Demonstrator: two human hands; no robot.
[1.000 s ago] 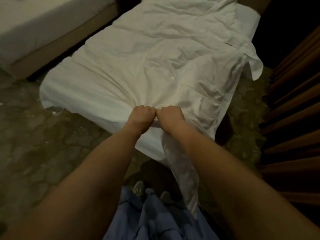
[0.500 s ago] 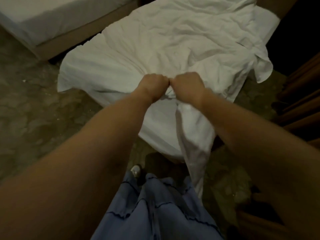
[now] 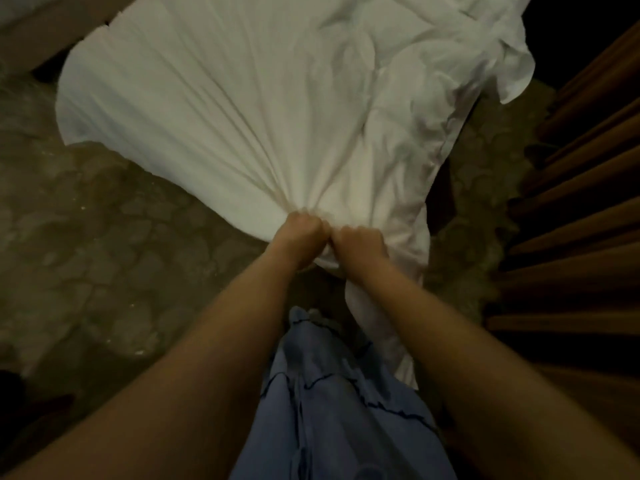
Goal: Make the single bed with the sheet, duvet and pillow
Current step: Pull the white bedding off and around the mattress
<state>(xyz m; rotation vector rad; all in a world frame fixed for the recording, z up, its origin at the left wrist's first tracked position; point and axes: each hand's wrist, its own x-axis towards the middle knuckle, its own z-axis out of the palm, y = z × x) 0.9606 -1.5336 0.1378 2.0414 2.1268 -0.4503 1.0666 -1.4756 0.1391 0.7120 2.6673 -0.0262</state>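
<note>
Over the floor, left hand (image 3: 300,227) and right hand (image 3: 358,242) fist-grip the duvet (image 3: 242,109), stretched lengthwise away

Head camera looking steeply down along both forearms

The single wide-angle view is sitting at head height, facing forward and down, with the two forearms running in from the bottom corners to the left hand (image 3: 300,229) and right hand (image 3: 358,244), which are meeting fist to fist just below frame centre. Beyond the hands the white bedding (image 3: 242,109) is filling the upper frame; below them the blue garment (image 3: 332,403) is lying close to the lens; right of the right hand brown curtain folds (image 3: 585,209) are edging the picture.
</note>
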